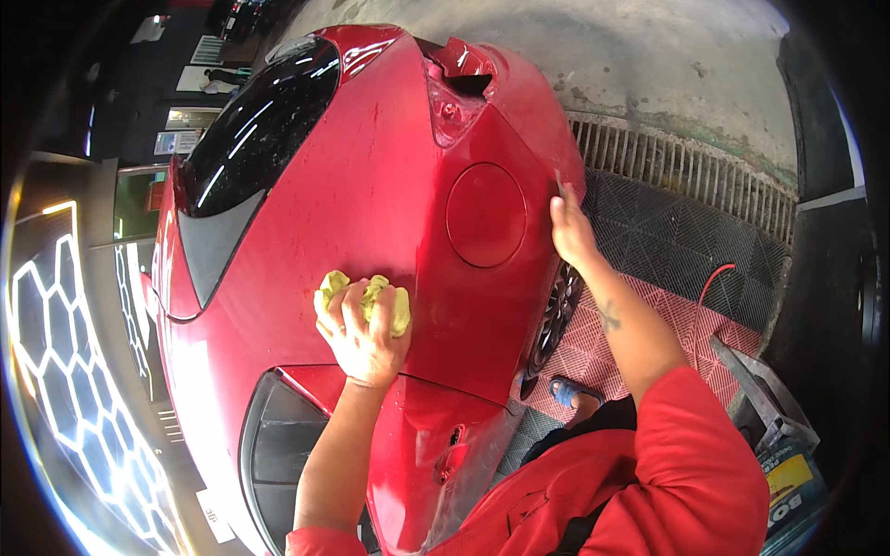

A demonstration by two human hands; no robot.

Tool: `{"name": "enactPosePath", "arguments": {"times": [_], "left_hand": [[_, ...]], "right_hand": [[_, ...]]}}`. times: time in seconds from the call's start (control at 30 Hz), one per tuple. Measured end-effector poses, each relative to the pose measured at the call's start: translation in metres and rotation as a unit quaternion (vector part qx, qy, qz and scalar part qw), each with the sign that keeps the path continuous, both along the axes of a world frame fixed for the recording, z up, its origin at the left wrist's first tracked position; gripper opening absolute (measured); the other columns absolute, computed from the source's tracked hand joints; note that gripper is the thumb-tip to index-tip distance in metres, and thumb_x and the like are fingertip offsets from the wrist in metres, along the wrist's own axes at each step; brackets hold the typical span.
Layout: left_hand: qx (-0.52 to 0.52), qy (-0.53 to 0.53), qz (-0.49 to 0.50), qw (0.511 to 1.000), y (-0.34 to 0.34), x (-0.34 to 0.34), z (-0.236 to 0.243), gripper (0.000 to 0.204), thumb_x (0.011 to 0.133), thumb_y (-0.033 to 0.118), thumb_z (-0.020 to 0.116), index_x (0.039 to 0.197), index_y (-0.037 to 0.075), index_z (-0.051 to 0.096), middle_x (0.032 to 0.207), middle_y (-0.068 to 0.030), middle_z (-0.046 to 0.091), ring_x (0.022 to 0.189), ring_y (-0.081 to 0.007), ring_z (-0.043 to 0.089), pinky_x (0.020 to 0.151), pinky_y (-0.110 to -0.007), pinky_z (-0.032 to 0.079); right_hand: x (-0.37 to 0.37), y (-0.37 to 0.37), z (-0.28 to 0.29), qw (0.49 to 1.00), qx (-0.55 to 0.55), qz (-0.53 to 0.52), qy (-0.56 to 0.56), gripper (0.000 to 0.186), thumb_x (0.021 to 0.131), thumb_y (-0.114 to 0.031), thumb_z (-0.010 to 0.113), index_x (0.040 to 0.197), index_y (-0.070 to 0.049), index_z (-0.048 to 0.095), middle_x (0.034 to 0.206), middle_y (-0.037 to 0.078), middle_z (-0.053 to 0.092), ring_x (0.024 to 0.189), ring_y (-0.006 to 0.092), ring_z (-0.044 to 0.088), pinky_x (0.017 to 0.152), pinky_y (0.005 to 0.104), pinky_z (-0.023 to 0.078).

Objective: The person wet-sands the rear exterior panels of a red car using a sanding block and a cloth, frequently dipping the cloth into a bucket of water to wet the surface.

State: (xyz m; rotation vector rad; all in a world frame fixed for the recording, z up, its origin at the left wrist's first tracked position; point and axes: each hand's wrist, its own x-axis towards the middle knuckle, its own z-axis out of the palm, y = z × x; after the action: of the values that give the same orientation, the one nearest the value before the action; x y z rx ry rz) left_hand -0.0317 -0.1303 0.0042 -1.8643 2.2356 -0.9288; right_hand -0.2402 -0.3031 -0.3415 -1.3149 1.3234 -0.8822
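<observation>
My left hand (367,345) is closed around a crumpled yellow cloth (389,304), pressing it on the rear side panel of a red car (371,222). Just beyond and to the right of it is the round fuel door (486,215), closed and flush with the panel. My right hand (573,230) rests at the outer edge of the fender above the wheel, its visible fingers stretched forward along the bodywork. The far fingers are partly hidden against the car's edge. The paint near the cloth looks dull and streaked.
An uncovered tail-light recess (454,107) lies farther along. The dark rear window (269,120) is at left, the wheel (556,315) below my right arm. Tiled mats (640,324), a drain grate (677,167), a red hose (712,283) and a metal-framed stand (765,394) are right.
</observation>
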Motion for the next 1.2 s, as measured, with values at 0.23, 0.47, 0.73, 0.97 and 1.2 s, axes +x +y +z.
{"name": "enactPosePath", "arguments": {"times": [0.23, 0.47, 0.73, 0.97, 1.2], "left_hand": [[-0.003, 0.003, 0.012, 1.000, 0.011, 0.000, -0.004, 0.043, 0.078, 0.017, 0.083, 0.120, 0.021, 0.076, 0.134, -0.0066, 0.065, 0.127, -0.0362, 0.059, 0.114, -0.062, 0.044], [0.012, 0.027, -0.022, 0.999, 0.006, 0.005, -0.002, 0.044, 0.075, 0.009, 0.080, 0.118, 0.019, 0.074, 0.128, -0.0090, 0.063, 0.125, -0.0369, 0.060, 0.117, -0.065, 0.040], [0.004, 0.032, -0.024, 0.999, 0.006, 0.004, -0.004, 0.043, 0.076, 0.010, 0.081, 0.117, 0.020, 0.072, 0.127, -0.0086, 0.063, 0.128, -0.0393, 0.057, 0.117, -0.066, 0.040], [0.013, 0.035, 0.018, 0.999, 0.017, 0.006, -0.005, 0.045, 0.076, 0.013, 0.082, 0.119, 0.022, 0.074, 0.129, -0.0074, 0.063, 0.132, -0.0411, 0.054, 0.117, -0.066, 0.040], [0.001, 0.024, 0.018, 1.000, 0.022, 0.012, -0.008, 0.045, 0.076, 0.014, 0.083, 0.119, 0.023, 0.075, 0.130, -0.0067, 0.062, 0.134, -0.0406, 0.054, 0.117, -0.065, 0.039]], "right_hand": [[0.000, 0.014, 0.053, 0.982, -0.170, -0.084, -0.004, 0.053, 0.120, -0.035, 0.043, 0.161, -0.004, 0.054, 0.171, 0.027, 0.045, 0.159, 0.0444, 0.043, 0.131, 0.0477, 0.036], [0.084, -0.025, 0.158, 0.972, -0.218, -0.083, 0.022, 0.057, 0.117, -0.030, 0.050, 0.163, 0.005, 0.045, 0.170, 0.031, 0.043, 0.159, 0.0469, 0.042, 0.130, 0.0581, 0.035], [0.059, -0.058, 0.179, 0.993, -0.092, -0.018, 0.074, 0.065, 0.120, -0.041, 0.037, 0.165, 0.006, 0.038, 0.175, 0.031, 0.034, 0.164, 0.0461, 0.033, 0.131, 0.0644, 0.029], [0.078, -0.013, 0.187, 0.977, -0.196, 0.033, 0.082, 0.068, 0.119, -0.042, 0.040, 0.167, 0.006, 0.033, 0.176, 0.032, 0.031, 0.164, 0.0465, 0.032, 0.131, 0.0650, 0.029], [0.084, -0.025, 0.180, 0.980, -0.179, 0.066, 0.058, 0.071, 0.119, -0.046, 0.037, 0.170, 0.004, 0.029, 0.178, 0.032, 0.028, 0.165, 0.0464, 0.031, 0.132, 0.0642, 0.029]]}}
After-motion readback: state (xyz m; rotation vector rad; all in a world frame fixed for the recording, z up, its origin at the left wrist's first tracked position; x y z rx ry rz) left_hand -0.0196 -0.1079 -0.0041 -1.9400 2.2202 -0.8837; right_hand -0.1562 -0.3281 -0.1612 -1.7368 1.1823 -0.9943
